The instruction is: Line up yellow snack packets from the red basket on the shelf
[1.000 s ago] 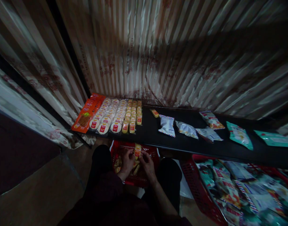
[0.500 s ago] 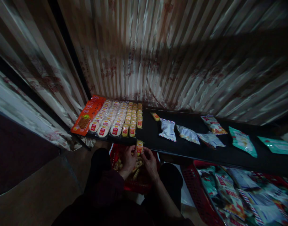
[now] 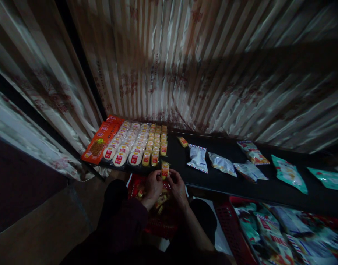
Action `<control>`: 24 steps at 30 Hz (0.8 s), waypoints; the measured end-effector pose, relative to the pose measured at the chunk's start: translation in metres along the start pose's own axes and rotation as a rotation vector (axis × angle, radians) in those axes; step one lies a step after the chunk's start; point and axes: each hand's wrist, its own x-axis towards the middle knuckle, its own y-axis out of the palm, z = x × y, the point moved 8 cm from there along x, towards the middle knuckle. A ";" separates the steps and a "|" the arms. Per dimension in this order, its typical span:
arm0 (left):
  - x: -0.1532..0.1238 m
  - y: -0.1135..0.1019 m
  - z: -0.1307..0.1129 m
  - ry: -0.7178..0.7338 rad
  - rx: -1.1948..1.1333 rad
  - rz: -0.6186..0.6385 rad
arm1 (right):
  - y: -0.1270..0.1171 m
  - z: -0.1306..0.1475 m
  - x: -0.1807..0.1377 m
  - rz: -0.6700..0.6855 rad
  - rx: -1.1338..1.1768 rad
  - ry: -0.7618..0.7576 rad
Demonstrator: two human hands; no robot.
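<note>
Between my two hands is a small yellow wrapped snack (image 3: 165,170) with a red label, upright at the front edge of the black shelf (image 3: 177,158). My left hand (image 3: 154,186) pinches its left side, and my right hand (image 3: 178,187) pinches the right side. Just beyond stand rows of matching small yellow snacks (image 3: 154,158), the nearest row close to the held one. Round white wrapped snacks (image 3: 134,157) with red labels lie in rows to their left. Beneath my hands, a red basket (image 3: 158,230) in my lap area contains more yellow wrapped pieces.
Orange snack packs (image 3: 96,147) lie at the shelf's left end. A lone yellow snack (image 3: 182,141), a white bag (image 3: 197,158) and green bags (image 3: 289,173) are spread rightward. At lower right stands a red crate (image 3: 232,228) of bagged snacks. A striped curtain (image 3: 185,73) hangs behind the shelf.
The view has shifted slightly. Both hands still hold the yellow snack, now a little nearer the front row on the shelf.
</note>
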 end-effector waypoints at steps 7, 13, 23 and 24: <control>0.015 0.014 0.001 -0.002 -0.123 0.022 | -0.002 0.009 0.018 -0.029 -0.061 -0.038; 0.026 0.025 0.005 0.013 -0.184 0.013 | -0.003 0.004 0.031 -0.041 -0.175 -0.069; 0.034 0.035 -0.006 -0.011 -0.144 0.026 | -0.001 0.000 0.054 -0.069 -0.267 -0.089; 0.034 0.035 -0.007 -0.007 -0.140 0.024 | 0.000 0.000 0.056 -0.068 -0.271 -0.086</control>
